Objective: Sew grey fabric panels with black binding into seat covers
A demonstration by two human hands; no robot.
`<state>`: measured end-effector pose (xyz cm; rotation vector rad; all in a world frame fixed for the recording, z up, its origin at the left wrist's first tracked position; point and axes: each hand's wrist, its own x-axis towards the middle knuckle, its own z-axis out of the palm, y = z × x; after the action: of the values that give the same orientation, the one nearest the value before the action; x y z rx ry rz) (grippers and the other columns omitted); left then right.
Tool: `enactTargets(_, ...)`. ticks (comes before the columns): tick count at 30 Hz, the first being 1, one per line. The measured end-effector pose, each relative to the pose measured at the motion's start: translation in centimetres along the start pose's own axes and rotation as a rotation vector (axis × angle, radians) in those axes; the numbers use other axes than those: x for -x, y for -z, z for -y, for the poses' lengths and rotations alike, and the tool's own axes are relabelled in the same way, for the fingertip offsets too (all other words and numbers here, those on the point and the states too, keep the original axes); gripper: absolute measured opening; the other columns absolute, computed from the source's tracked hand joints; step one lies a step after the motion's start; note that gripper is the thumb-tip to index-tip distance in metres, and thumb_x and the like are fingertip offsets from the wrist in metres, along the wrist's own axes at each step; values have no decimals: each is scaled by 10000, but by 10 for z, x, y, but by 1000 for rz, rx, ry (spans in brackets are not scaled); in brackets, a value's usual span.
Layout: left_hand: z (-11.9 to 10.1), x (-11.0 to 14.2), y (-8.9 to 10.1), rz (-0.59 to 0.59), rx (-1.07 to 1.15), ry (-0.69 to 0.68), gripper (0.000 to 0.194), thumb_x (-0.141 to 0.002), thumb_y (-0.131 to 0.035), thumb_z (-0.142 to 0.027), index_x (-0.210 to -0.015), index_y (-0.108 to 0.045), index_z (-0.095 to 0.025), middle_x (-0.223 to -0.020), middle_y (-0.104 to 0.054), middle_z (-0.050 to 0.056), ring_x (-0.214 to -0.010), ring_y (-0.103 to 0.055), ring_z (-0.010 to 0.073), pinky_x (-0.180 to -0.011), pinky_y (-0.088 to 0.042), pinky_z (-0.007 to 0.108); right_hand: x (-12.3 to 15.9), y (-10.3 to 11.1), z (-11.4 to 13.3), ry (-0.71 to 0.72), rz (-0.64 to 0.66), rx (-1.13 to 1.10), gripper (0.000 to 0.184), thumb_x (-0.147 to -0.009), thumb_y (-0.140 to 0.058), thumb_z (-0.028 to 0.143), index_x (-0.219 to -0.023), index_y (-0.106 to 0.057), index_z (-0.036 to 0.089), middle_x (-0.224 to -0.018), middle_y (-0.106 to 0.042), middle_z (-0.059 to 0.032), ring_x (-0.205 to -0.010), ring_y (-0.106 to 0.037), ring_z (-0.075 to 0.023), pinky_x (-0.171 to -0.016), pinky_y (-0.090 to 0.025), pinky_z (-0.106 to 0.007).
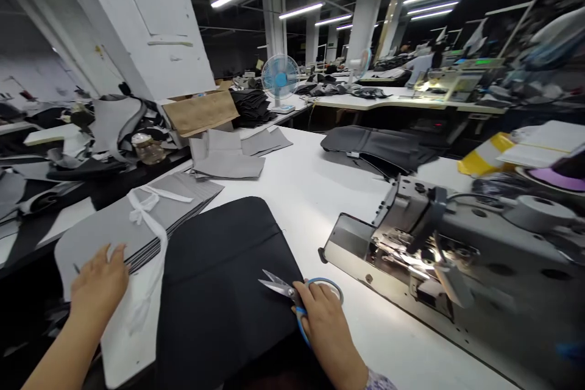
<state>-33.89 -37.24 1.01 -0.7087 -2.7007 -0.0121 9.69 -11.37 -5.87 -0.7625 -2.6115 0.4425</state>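
My right hand [324, 323] is closed round the blue handles of a pair of scissors [286, 289]. The scissor blades are parted and point left over a black fabric panel [219, 274] with rounded corners, which lies before me and hangs past the table's front edge. My left hand [101, 274] rests on a stack of grey panels [105, 219] at the left, fingers apart and slightly bent, nothing visible in them. Beside that hand, a loose white strip [153, 219] trails across the stack and down onto the white table [297, 177].
A sewing machine [439, 256] with its lamp lit fills the right side. Behind it lie folded black pieces [375, 146]. More grey pieces [228, 161], a cardboard box [201, 113], a jar [148, 149] and a fan [280, 79] stand toward the back.
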Motion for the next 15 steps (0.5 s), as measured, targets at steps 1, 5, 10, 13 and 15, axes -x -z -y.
enactTargets(1, -18, -6, 0, 6, 36, -24, 445, -884, -413, -339, -1257, -579, -161, -1309, -641, 165, -1253, -535, 364, -1065, -411, 508, -1, 2, 1, -10, 9, -11, 534, -837, -651, 60, -1321, -551, 265, -1115, -649, -67, -1017, -596, -292, -897, -472, -442)
enactTargets(5, -150, -10, 4, 413, 445, -400, 494, -879, -460, -517, -1170, -679, -184, -1226, -708, 125, -1164, -633, 303, -1044, -451, 398, -3, 9, 5, -32, 39, -61, 558, -838, -653, 60, -1348, -548, 259, -1131, -646, -68, -1035, -591, -288, -938, -466, -448)
enactTargets(10, -270, 7, 11, 607, 472, -566, 422, -749, -649, -574, -934, -659, -194, -989, -709, 99, -907, -652, 282, -763, -462, 347, 0, 21, 4, -110, 36, -139, 550, -814, -702, 84, -1316, -582, 273, -1119, -652, -57, -1039, -594, -281, -959, -457, -439)
enactTargets(13, -276, 19, 18, 644, 553, -593, 370, -796, -589, -586, -783, -583, -217, -864, -668, 39, -802, -616, 230, -688, -413, 307, 4, 35, -10, -245, -13, -240, 506, -810, -727, 121, -1279, -608, 270, -1092, -664, -51, -1045, -598, -269, -963, -450, -414)
enactTargets(15, -269, 29, 25, 631, 652, -575, 380, -840, -539, -604, -786, -559, -228, -821, -646, 15, -788, -601, 222, -689, -408, 300, 5, 49, -21, -352, -35, -316, 445, -810, -738, 183, -1235, -627, 258, -1071, -667, -49, -1044, -598, -268, -966, -442, -412)
